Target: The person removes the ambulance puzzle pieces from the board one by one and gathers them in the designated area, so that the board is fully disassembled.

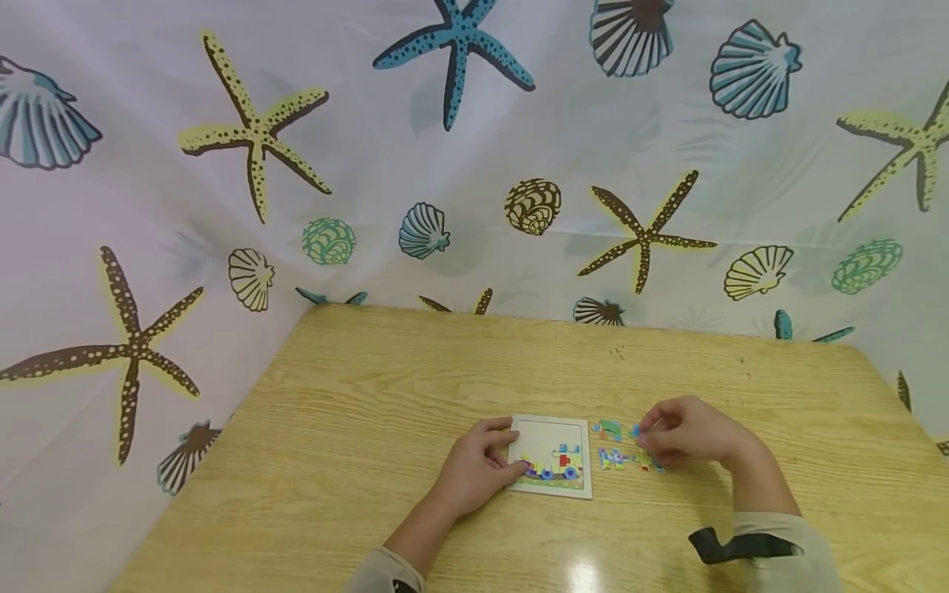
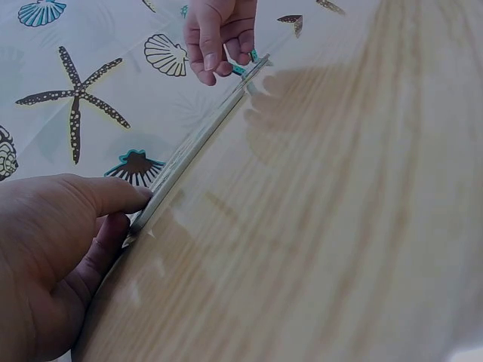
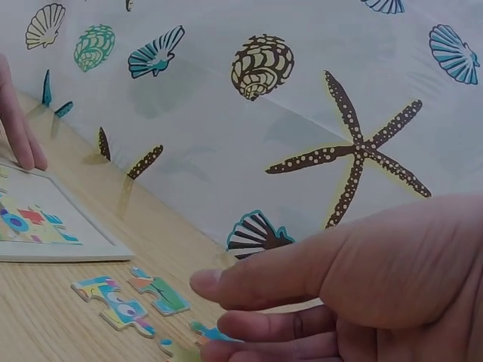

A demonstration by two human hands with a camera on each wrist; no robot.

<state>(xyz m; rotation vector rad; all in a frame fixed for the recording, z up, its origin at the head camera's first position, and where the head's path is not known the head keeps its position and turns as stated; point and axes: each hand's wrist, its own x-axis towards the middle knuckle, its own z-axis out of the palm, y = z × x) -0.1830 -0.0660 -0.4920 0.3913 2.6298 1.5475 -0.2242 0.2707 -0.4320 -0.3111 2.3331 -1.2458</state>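
Note:
A square jigsaw puzzle board (image 1: pixel 549 435) with a pale frame lies on the table, its lower part filled with pieces showing wheels. My left hand (image 1: pixel 478 468) holds the board's left side, thumb over the frame and fingers along the edge. To the right of the board are several loose jigsaw pieces (image 3: pixel 113 302). Over these reaches my right hand (image 1: pixel 685 432), its thumb and fingers apart in the right wrist view. A blue jigsaw piece (image 3: pixel 205 332) shows right at its fingertips, partly hidden by them.
The wood-grain table (image 1: pixel 371 371) extends around the board on all sides. Behind it and to the left hangs a white cloth (image 1: pixel 474 165) printed with starfish and shells. A black strap (image 1: pixel 749 547) crosses my right sleeve.

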